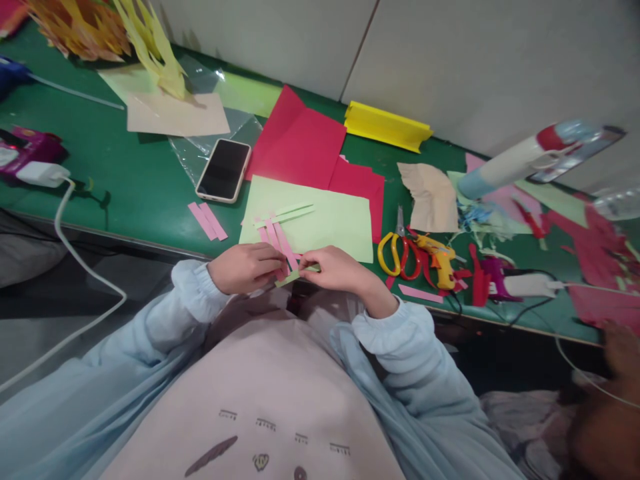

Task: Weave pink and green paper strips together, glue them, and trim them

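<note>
At the table's front edge, my left hand (249, 267) pinches the near ends of pink paper strips (280, 240). My right hand (333, 268) is closed on a light green paper strip (289, 278) that lies across those pink ends. Further up, more green strips (293, 213) cross the far ends of the pink ones. Beneath this weave lies a pale green sheet (335, 223). Two loose pink strips (207, 221) rest left of it. The fingertips partly cover where the strips cross.
A phone (224, 170) and red paper (300, 137) lie behind. Scissors (400, 247), a yellow glue gun (440, 257) and a purple power socket (495, 279) sit to the right. A white cable (60, 220) hangs over the left edge. Another person's hand (623, 347) shows at far right.
</note>
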{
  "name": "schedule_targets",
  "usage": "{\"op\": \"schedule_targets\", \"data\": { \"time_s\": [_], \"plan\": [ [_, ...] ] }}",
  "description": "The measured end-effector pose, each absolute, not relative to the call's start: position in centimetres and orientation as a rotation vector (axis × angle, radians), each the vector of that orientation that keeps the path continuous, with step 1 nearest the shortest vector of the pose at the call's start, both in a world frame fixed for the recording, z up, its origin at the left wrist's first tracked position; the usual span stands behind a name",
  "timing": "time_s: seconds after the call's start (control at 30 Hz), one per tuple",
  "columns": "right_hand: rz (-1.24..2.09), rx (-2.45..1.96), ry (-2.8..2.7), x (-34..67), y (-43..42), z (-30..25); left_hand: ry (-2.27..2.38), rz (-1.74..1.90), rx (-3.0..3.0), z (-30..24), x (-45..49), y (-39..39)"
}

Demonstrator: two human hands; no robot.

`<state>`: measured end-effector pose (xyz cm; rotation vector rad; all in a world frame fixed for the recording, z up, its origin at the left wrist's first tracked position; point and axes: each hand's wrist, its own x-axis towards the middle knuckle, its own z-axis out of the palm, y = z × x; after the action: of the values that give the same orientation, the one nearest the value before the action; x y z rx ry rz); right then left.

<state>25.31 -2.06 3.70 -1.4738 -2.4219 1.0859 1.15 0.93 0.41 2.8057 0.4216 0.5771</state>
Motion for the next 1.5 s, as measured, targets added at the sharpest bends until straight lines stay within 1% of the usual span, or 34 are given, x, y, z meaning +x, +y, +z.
{"op": "schedule_targets", "data": {
  "time_s": [0.47,0.73,0.97,1.3,1.5],
  "plan": [
    [1.097,-1.474,-2.383,25.4,-2.2,3.8,0.418,0.633,2.821,0.1,1.2,1.2],
    [1.024,-1.58,-2.426,25.0,-2.2,4.0,0.407,0.643,2.812,0.4,1.3,1.2],
    [0.998,-1.566,-2.445,24.8,-2.2,3.9,0.41,0.633,2.79,0.8,1.4,1.3],
    [1.044,-1.569,-2.426,25.1,-2.3,3.9,0.5,0.583,2.691,0.4,1.3,1.6],
    [1.051,-1.568,-2.416,25.2,-2.4,3.9,0.483,0.654,2.575,0.4,1.4,2.0]
  ]
}}
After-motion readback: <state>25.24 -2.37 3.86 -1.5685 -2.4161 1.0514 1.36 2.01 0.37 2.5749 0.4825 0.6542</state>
